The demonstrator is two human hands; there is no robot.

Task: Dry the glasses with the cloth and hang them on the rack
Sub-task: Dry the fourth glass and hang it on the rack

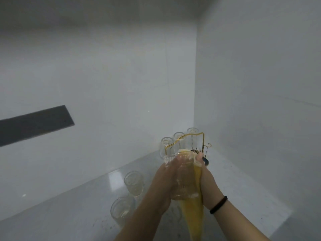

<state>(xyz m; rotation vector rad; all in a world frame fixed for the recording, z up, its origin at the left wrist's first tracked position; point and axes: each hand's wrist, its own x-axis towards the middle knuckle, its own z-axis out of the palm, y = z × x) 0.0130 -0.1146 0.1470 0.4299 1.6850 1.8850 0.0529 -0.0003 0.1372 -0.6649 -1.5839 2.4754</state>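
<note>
Left hand (164, 181) gripped a clear glass (183, 176) held up over the bench (83, 213). Right hand (207, 185) clutched the yellow cloth (192, 214), pushed into the glass. Gold wire rack (189, 141) in the corner carried three glasses upside down. Two more glasses (133, 183) stood on the glossy grey bench. White walls (104, 75), dark strip (34, 124) on left.

I see both forearms reaching up from the bottom edge, hands raised close together at centre. My left hand (165, 178) is wrapped around a glass (184, 176), fingers curled over its far side. My right hand (207, 183) grips the yellow cloth (192, 216) against it, a black band (218, 204) on that wrist.
</note>
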